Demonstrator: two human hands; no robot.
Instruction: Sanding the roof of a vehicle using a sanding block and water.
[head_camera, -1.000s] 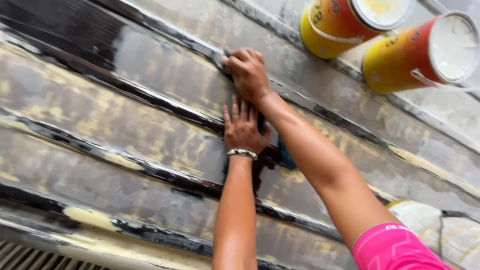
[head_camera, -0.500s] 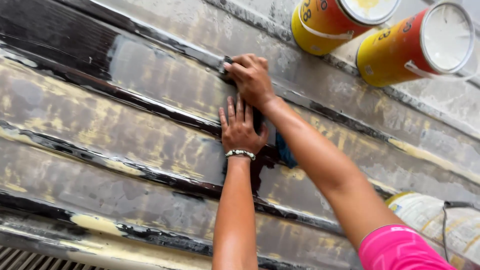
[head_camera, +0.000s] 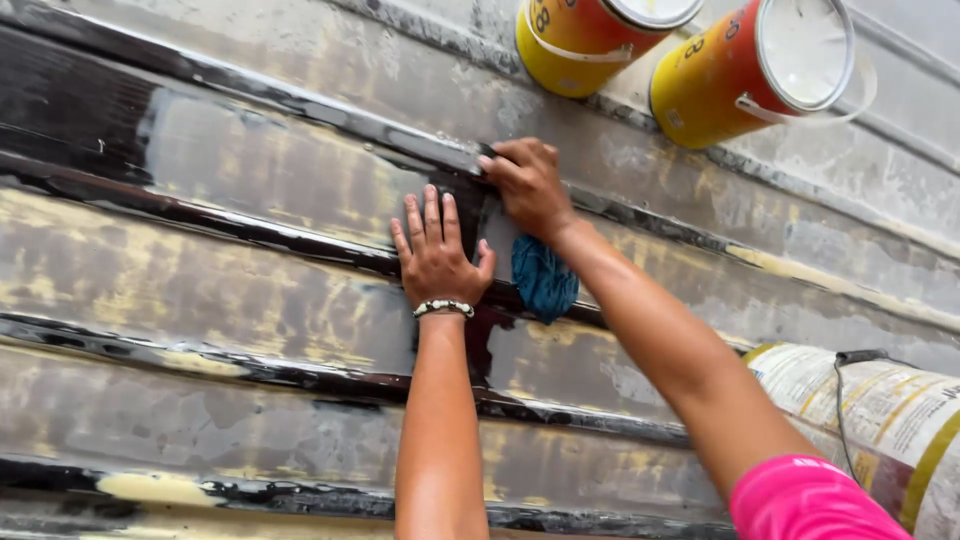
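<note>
My left hand (head_camera: 437, 255) lies flat, fingers spread, on a ribbed metal panel (head_camera: 230, 180) with worn grey, yellow and black paint. A beaded bracelet (head_camera: 443, 307) circles that wrist. My right hand (head_camera: 527, 185) is just above and to the right, its fingers curled and its fingertips pressed on a dark raised rib (head_camera: 330, 120). Whether it holds anything under the fingers is hidden. A blue cloth (head_camera: 545, 280) lies on the panel under my right wrist, between the two arms. A pink sleeve (head_camera: 810, 500) covers my right upper arm.
Two yellow and orange paint cans (head_camera: 590, 35) (head_camera: 750, 70) stand on the panel above the hands. A large pale pail with a wire handle (head_camera: 880, 420) sits at the lower right. Dark ribs cross the panel from left to right.
My right hand has shifted a little along the dark rib. My left hand stays flat in place. The blue cloth under my right wrist shows more now.
</note>
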